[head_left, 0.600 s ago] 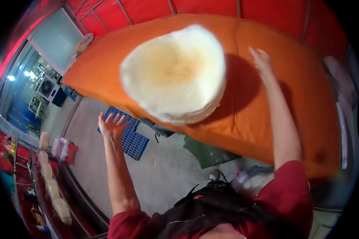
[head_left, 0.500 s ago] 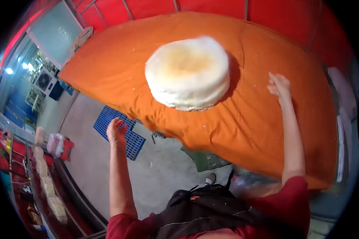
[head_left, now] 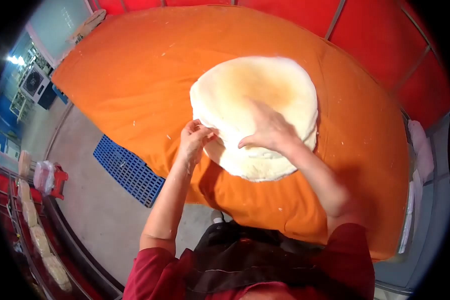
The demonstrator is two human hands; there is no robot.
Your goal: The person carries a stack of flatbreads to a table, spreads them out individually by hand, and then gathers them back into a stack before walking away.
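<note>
A stack of large round white flatbreads (head_left: pixel 280 82), with a browned patch on top, lies on an orange cloth-covered table (head_left: pixel 135 65). Toward me, its lower layers stick out from under the upper ones. At the near left edge, my left hand (head_left: pixel 196 140) is closed, its thumb and fingers pinching the rim of a flatbread. My right hand (head_left: pixel 269 129) rests over the near part of the stack, thumb stretched out to the left and fingers apart, smeared a little by motion.
Red panels (head_left: pixel 370 45) stand behind the table. On the floor at left lies a blue plastic grate (head_left: pixel 127 170). Wrapped packs (head_left: pixel 40 240) line a rack at lower left, near a red stool (head_left: pixel 59 180). White cloth (head_left: pixel 421 145) hangs by the right edge.
Both hands have come in from the sides to the stack, the left to its rim and the right over it. The stack's upper layers now sit back from the lower ones. My view has shifted.
</note>
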